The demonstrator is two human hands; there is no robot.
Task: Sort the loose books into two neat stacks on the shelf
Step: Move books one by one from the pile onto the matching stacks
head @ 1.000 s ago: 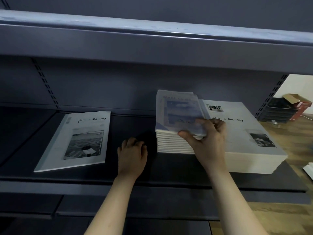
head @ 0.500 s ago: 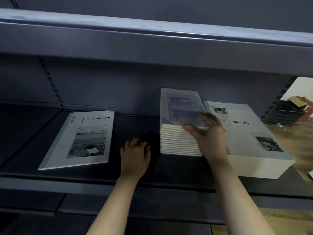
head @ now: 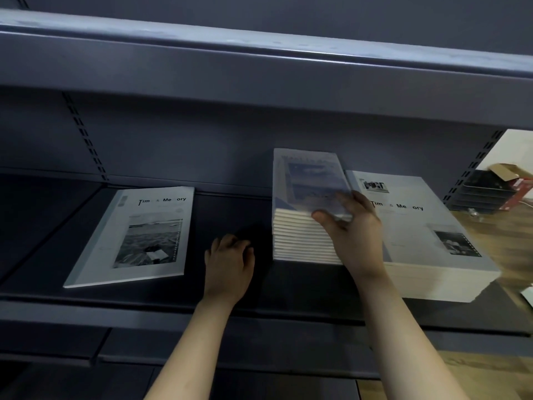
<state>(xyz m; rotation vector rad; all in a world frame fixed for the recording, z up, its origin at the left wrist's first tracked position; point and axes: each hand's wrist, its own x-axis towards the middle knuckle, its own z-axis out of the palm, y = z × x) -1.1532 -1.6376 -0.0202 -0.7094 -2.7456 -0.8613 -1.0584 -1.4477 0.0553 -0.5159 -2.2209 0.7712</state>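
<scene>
A loose "Time & Memory" book [head: 135, 238] lies flat and slightly askew on the left of the dark shelf [head: 43, 226]. In the middle stands a stack of small books [head: 300, 241]. My right hand [head: 354, 235] pinches the front right corner of its top book [head: 308, 180], thumb at the front edge and fingers on the cover. A stack of large "Time & Memory" books [head: 418, 226] sits directly to the right of it. My left hand [head: 229, 264] rests on the bare shelf between the loose book and the small stack, fingers loosely curled, holding nothing.
The upper shelf board [head: 259, 70] hangs low over the books. A slotted upright [head: 83, 137] runs down the back panel. Past the shelf's right end are black stacked trays [head: 484, 192], a cardboard box [head: 507, 171] and wooden floor [head: 513, 255].
My right hand has lowered the tilted small book flat onto the middle stack. My left hand has stayed in place on the shelf.
</scene>
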